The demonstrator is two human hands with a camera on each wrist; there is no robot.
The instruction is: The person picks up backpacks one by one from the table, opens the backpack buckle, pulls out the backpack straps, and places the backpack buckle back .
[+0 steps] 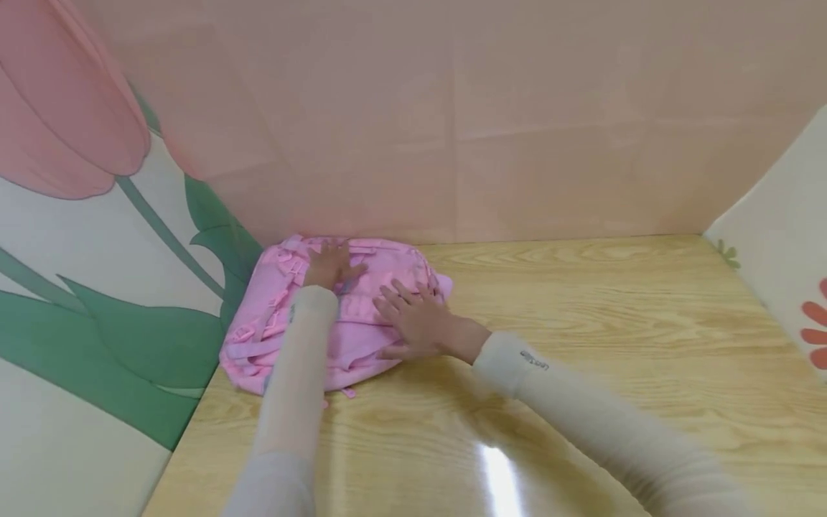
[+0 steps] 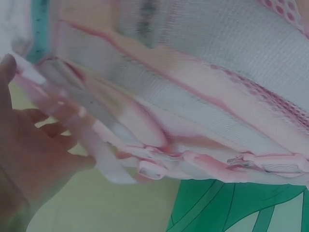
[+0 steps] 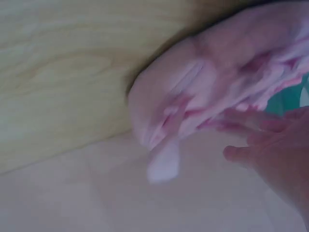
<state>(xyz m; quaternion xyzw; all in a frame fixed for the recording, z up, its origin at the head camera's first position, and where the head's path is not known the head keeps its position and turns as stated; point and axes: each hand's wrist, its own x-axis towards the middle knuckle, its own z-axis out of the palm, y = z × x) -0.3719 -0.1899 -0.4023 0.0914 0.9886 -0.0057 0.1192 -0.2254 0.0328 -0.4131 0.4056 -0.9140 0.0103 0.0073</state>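
Observation:
A pink backpack [image 1: 368, 341] lies flat on the wooden tabletop, in the back left corner. My left hand [image 1: 331, 266] is over its upper part, fingers spread. Over the bag's right part is my right hand [image 1: 416, 319], with fingers straight and fanned out. The left wrist view shows pink straps and a buckle [image 2: 152, 170] along the bag's edge, and my left fingers close beside a strap. A pale tab [image 3: 164, 162] sticks out from the bag's end in the right wrist view, where my right hand [image 3: 280, 152] extends beside the bag.
Behind the bag rises a plain pinkish wall panel [image 1: 517, 129]. A panel with a large tulip print [image 1: 148, 337] stands along the left side, right beside the bag. On the right is a white panel with a red flower [image 1: 815, 323]. The wooden tabletop [image 1: 614, 323] stretches to the right.

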